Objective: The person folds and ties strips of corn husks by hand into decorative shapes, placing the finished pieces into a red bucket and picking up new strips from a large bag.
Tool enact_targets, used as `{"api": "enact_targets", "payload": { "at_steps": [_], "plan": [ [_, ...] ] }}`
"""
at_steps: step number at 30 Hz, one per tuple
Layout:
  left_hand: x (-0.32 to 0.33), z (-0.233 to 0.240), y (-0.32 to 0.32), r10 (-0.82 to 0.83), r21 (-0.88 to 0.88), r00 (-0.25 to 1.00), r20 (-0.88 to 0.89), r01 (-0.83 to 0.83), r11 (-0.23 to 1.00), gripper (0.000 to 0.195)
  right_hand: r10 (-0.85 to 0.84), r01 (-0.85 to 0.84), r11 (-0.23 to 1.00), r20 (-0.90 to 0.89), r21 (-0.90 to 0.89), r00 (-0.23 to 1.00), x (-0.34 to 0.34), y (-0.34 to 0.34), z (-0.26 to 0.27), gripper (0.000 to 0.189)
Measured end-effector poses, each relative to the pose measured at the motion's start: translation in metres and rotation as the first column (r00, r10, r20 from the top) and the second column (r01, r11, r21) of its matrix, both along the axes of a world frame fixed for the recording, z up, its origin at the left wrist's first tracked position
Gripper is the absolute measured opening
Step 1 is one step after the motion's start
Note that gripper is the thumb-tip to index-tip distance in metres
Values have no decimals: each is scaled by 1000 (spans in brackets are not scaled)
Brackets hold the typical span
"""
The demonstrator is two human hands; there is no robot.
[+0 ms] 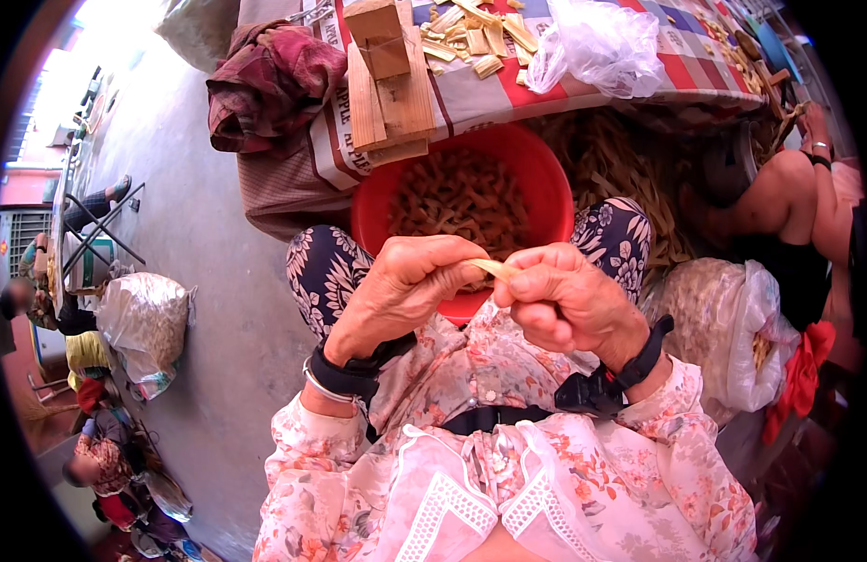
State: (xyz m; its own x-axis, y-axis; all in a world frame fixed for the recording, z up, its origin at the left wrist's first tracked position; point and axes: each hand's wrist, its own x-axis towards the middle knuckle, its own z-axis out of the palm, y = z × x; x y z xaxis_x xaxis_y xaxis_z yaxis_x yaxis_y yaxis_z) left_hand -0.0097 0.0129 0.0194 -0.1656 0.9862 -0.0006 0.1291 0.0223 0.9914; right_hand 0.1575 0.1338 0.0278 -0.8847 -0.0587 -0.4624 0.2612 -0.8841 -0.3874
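A pale yellow strip of dried plant material [492,268] spans the gap between my two hands. My left hand [423,277] pinches one end between thumb and fingers. The other end is gripped by my right hand [563,291], its lower fingers curled in. Below them, between my knees, a red plastic basin [554,190] holds many small brownish folded pieces [468,193]. My hands hide the near part of the basin. Each wrist wears a black strap.
A checked tablecloth [468,105] covers the table, bearing a wooden block device [388,91], cut strips [475,42], a plastic bag [602,42] and a plaid cloth [272,84]. Long strips [609,161] lie beneath. A full sack [707,323] stands right, near another person's knee [777,186].
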Motion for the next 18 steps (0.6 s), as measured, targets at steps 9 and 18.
{"api": "enact_targets", "payload": {
  "at_steps": [9,18],
  "plan": [
    [24,-24,-16,245,-224,538,806,-106,969,23,-404,365,906,-183,-214,896,-2,19,6,21],
    [46,-40,2,521,-240,793,317,-464,853,16,-231,227,841,-54,491,972,-33,-15,-12,25]
  ]
}}
